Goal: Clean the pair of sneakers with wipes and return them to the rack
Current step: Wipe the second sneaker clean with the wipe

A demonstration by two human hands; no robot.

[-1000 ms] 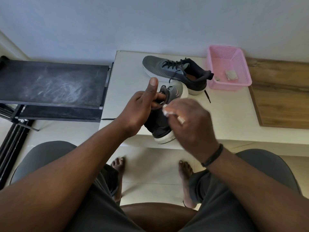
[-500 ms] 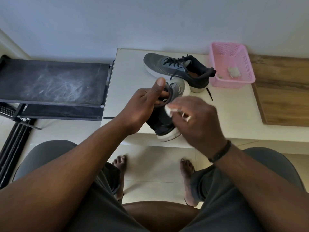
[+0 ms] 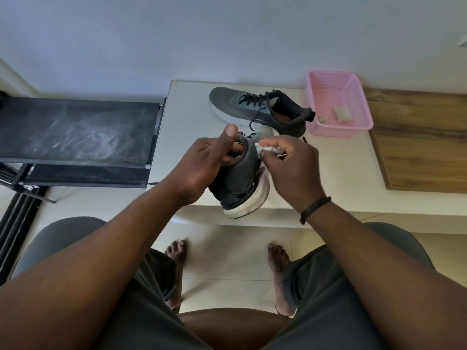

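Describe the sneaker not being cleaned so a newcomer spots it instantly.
Start at the white table by the wall, then the pink basket on it. The resting sneaker lies just left of that basket, laces up. Unlike the held sneaker, no hand touches it.

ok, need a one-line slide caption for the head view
Left hand holds a sneaker by its collar while the right hand rubs a wipe on it; second sneaker waits beside a pink basket.
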